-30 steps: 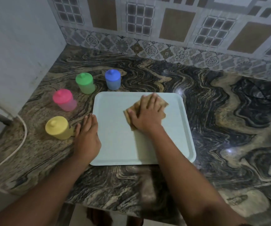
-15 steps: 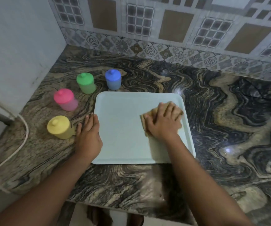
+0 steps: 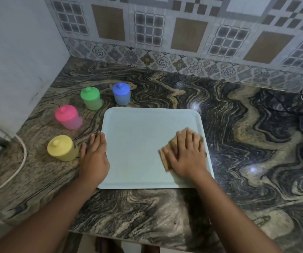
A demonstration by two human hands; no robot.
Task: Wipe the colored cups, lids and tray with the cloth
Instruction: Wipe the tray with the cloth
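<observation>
Cloth [image 3: 167, 152] lies under the flat right hand [image 3: 187, 156] on the tray's [image 3: 138, 143] right side.

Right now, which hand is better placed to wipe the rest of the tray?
The right hand, probably: it presses the cloth flat on the tray, while the left hand rests at the tray's left edge, holding no cloth.

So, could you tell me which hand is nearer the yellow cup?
Left. The left hand lies just beside the yellow cup; the right hand is on the cloth, across the tray.
</observation>
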